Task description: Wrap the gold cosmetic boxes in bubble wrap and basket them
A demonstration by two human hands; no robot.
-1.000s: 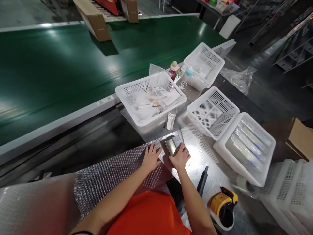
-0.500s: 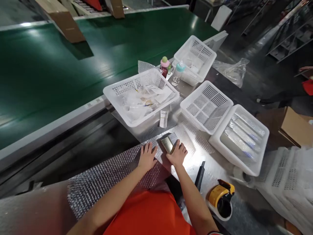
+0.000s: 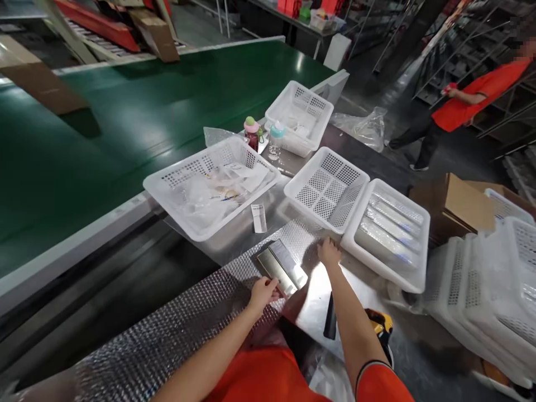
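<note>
A flat box with a shiny gold-silver face and a pale label (image 3: pixel 281 269) lies on a long sheet of bubble wrap (image 3: pixel 196 312) at the table's front. My left hand (image 3: pixel 263 293) has its fingers curled at the box's near corner; what they pinch is hidden. At the wrap's right end, my right hand (image 3: pixel 329 252) is closed, its fingertips apparently on the sheet's edge. A black-handled cutter (image 3: pixel 330 321) lies beneath my right forearm. Partly behind that arm is a yellow tape dispenser (image 3: pixel 381 322).
White baskets stand behind: one with bagged items (image 3: pixel 196 234), one bare inside (image 3: pixel 326 192), another holding bubble-wrapped packs (image 3: pixel 387 229). Two bottles (image 3: pixel 251 134) stand near the green conveyor (image 3: pixel 167 117). Stacked baskets (image 3: pixel 481 301) are at right. A person in red (image 3: pixel 481 97) is farther off.
My right hand has let go of the box and moved right to the wrap's end. My left hand has closed at the box's near corner. The view has shifted, and a person shows at right.
</note>
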